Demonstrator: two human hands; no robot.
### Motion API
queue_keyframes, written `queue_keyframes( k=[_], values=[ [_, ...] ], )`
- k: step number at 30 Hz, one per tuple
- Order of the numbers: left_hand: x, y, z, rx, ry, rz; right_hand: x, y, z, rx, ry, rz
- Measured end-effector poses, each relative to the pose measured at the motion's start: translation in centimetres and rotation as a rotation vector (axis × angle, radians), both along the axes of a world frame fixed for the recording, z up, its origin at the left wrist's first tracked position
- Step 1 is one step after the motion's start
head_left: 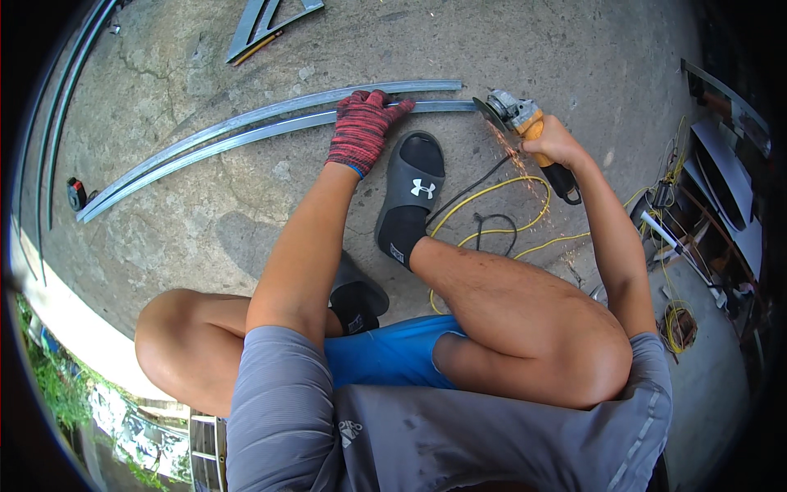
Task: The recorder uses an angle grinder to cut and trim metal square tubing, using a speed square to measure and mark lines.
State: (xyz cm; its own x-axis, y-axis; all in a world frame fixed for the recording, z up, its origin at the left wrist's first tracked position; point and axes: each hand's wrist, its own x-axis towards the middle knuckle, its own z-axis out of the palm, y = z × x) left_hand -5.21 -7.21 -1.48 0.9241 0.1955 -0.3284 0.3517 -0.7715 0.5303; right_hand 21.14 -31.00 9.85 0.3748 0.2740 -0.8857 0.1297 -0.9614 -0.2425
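Note:
My left hand (361, 131), in a red and black knit glove, presses its fingers on the nearer of two long galvanized metal strips (205, 150) lying on the concrete. The farther strip (270, 111) runs just beside it. My bare right hand (553, 148) is closed on the yellow and black body of an angle grinder (512, 111). Its disc is at the nearer strip's right end, and orange sparks (508, 148) spray downward toward me and to the right. My right foot, in a black slide and sock, rests just below the strips, near my left hand.
A triangular metal square (255, 25) lies at the top, a red-black tape measure (76, 194) at left, beside long dark rails (55, 131). Yellow and black cords (537, 246) loop near my right foot. Assorted panels (721, 172) and scraps crowd the right side. A ladder (205, 451) is at lower left.

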Motion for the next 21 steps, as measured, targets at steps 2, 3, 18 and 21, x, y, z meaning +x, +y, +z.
queue_keyframes(
  k=[2,3,18,21],
  values=[
    [-0.2,-0.1,-0.2,-0.011,-0.022,0.0,0.0,0.3,0.1,-0.023,0.006,-0.005],
    [-0.1,-0.1,-0.2,-0.012,-0.023,0.0,0.2,0.1,-0.1,-0.016,0.003,0.008],
    [0.5,0.1,0.8,-0.035,0.076,0.028,0.3,0.0,-0.8,0.021,-0.011,0.017],
    [0.2,0.1,0.6,-0.005,0.016,0.008,0.2,0.1,-0.7,0.022,-0.017,0.018]
  ],
)
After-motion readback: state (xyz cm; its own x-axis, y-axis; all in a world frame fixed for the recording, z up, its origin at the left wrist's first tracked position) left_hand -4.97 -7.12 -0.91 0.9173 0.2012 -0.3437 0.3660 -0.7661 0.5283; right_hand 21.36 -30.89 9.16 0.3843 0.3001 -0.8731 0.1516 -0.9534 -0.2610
